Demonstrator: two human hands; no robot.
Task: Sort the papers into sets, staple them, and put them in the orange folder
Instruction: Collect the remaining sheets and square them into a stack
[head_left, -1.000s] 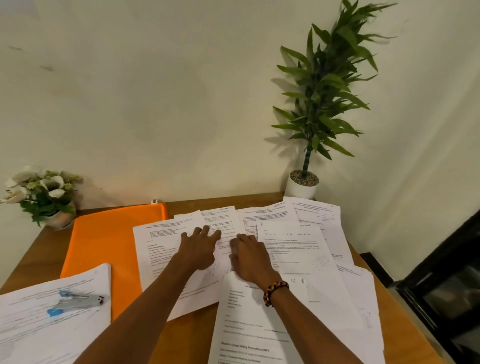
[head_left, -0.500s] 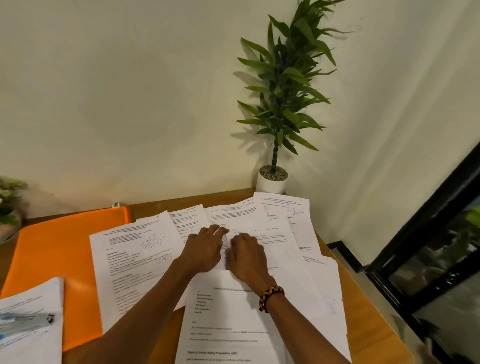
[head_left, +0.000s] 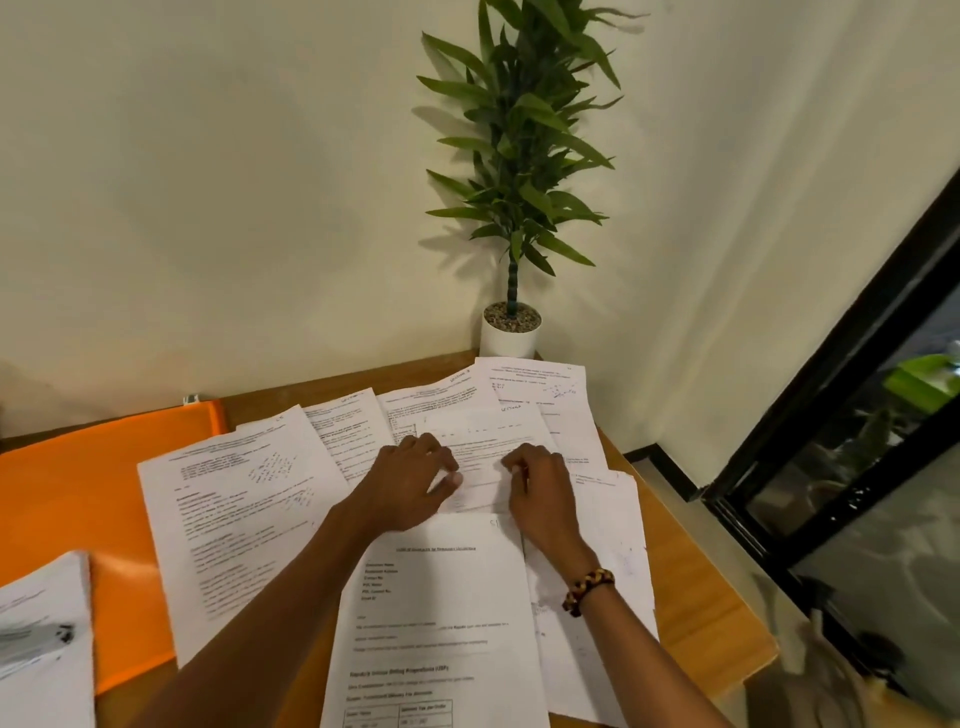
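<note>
Several printed sheets lie fanned over the wooden table (head_left: 696, 597). Both hands sit on the middle sheet (head_left: 483, 436). My left hand (head_left: 410, 483) has its fingers bent and its thumb against that sheet, pinching it. My right hand (head_left: 540, 488), with a beaded bracelet at the wrist, curls its fingertips onto the same sheet next to it. A form page (head_left: 441, 613) lies nearest me, partly under both wrists. The orange folder (head_left: 78, 509) lies flat at the left under a large sheet (head_left: 234, 519). A blurred stapler (head_left: 36, 636) rests on a paper stack (head_left: 52, 686) at the lower left.
A tall potted plant (head_left: 509, 332) stands at the table's back corner against the wall. The table's right edge drops off beside a black-framed glass door (head_left: 831, 415). More sheets (head_left: 535, 384) reach toward the plant pot.
The view has swung right, pushing the folder and stapler toward the left edge. Both hands went from lying flat to curled fingers on the middle sheet, and moved slightly apart.
</note>
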